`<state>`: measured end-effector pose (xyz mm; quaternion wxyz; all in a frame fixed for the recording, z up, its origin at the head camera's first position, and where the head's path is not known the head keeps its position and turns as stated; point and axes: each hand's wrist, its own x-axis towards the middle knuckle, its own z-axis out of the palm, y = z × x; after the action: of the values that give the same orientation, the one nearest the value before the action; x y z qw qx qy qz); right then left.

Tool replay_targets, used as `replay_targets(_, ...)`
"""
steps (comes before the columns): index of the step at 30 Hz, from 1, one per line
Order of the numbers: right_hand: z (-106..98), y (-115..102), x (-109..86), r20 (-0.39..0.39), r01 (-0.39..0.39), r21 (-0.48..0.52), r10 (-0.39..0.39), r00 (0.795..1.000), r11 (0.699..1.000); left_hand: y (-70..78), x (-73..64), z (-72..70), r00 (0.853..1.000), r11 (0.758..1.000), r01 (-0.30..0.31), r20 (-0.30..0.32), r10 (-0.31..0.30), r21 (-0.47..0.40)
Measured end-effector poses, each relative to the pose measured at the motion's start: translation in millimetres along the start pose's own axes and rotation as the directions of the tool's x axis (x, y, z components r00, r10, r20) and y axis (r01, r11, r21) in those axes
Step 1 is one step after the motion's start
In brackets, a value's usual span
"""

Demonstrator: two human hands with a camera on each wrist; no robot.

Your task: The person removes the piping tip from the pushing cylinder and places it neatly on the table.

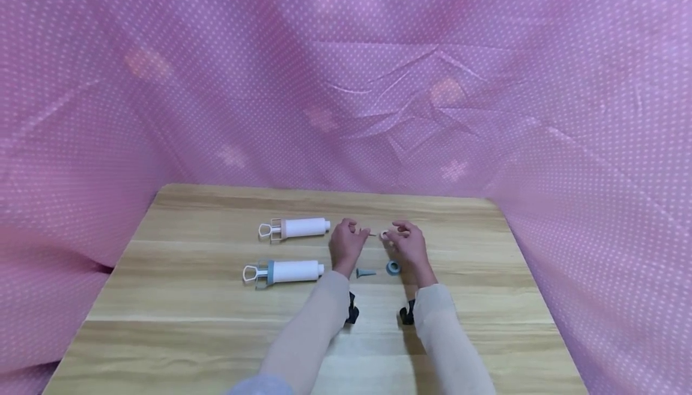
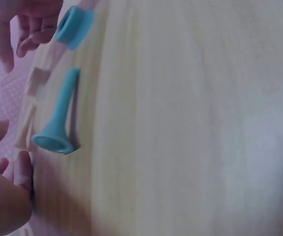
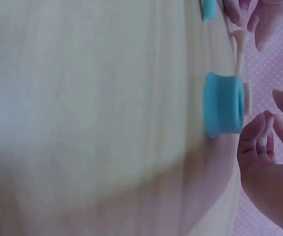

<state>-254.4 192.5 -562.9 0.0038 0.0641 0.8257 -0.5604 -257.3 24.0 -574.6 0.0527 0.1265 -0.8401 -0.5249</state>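
My left hand (image 1: 348, 244) rests low over the table with its fingers loosely spread. Right at its fingertips lies a small beige nozzle (image 2: 26, 129), its flared end towards that hand. Facing it, my right hand (image 1: 409, 245) has its fingers apart and loosely bent. A beige ring cap (image 1: 384, 235) lies at the tips of those fingers, partly hidden behind a teal ring cap (image 3: 223, 104) in the right wrist view. Nearer my body, a teal cone-shaped nozzle (image 2: 60, 115) lies on its side between the forearms, left of the teal ring cap.
Two white pump-like cylinders with looped handles lie left of my hands: one with a beige collar (image 1: 305, 227) farther back, one with a teal collar (image 1: 296, 271) nearer. The wooden table (image 1: 189, 335) meets a pink dotted cloth (image 1: 346, 113) behind and at both sides.
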Motion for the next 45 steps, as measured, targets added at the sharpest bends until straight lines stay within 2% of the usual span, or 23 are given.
replay_targets(2,-2.1,-2.1,1.0,-0.014,0.023,-0.011,-0.023,1.0,1.0,4.0,0.7,-4.7,1.0,1.0,0.004,0.009,-0.004,0.013)
replay_targets(8,-2.4,-7.9,1.2,-0.016,0.108,-0.064,-0.109,0.994,0.992,21.7,2.8,-21.3,0.998,0.996,-0.047,0.039,0.044,0.076)
replay_targets(11,-1.4,-11.8,-2.3,-0.012,0.157,-0.086,-0.159,0.987,0.984,26.1,4.0,-31.2,0.996,0.996,-0.083,0.033,0.082,0.042)
replay_targets(15,-2.1,-18.1,-9.4,-0.027,0.225,-0.109,-0.229,0.973,0.968,22.9,5.2,-46.3,0.984,0.984,-0.18,-0.012,0.18,-0.007)
replay_targets(18,-3.4,-23.1,-13.2,-0.023,0.268,-0.143,-0.274,0.962,0.953,18.3,3.4,-60.6,0.972,0.973,-0.231,-0.044,0.231,0.005)
replay_targets(24,-6.5,-32.5,-19.6,0.009,0.335,-0.229,-0.343,0.939,0.914,8.8,-4.9,-90.2,0.954,0.959,-0.285,-0.096,0.284,0.003)
replay_targets(30,-5.0,-37.4,-29.0,0.022,0.433,-0.292,-0.446,0.895,0.853,-0.9,-13.8,-115.0,0.927,0.939,-0.331,-0.153,0.342,0.091)
replay_targets(33,-3.5,-40.7,-32.3,0.014,0.482,-0.35,-0.51,0.86,0.803,-1.3,-16.3,-127.0,0.91,0.919,-0.367,-0.15,0.387,0.144)
replay_targets(35,-3.5,-44.3,-34.2,-0.003,0.516,-0.405,-0.565,0.825,0.755,-0.8,-17.9,-134.6,0.894,0.897,-0.395,-0.141,0.425,0.2)
replay_targets(39,-6.0,-48.7,-37.9,-0.036,0.565,-0.527,-0.681,0.731,0.635,-3.1,-19.8,-145.6,0.849,0.819,-0.456,-0.106,0.518,0.348)
replay_targets(41,-7.5,-50.1,-40.4,-0.041,0.575,-0.572,-0.721,0.692,0.585,-5.2,-20.5,-150.2,0.819,0.773,-0.487,-0.095,0.566,0.406)
replay_targets(43,-8.5,-50.7,-43.1,-0.044,0.569,-0.6,-0.734,0.678,0.562,-6.9,-20.8,-154.2,0.786,0.729,-0.518,-0.087,0.612,0.447)
replay_targets(45,-8.8,-50.9,-45.5,-0.046,0.552,-0.609,-0.721,0.692,0.569,-8.0,-20.4,-157.7,0.751,0.684,-0.547,-0.078,0.656,0.483)
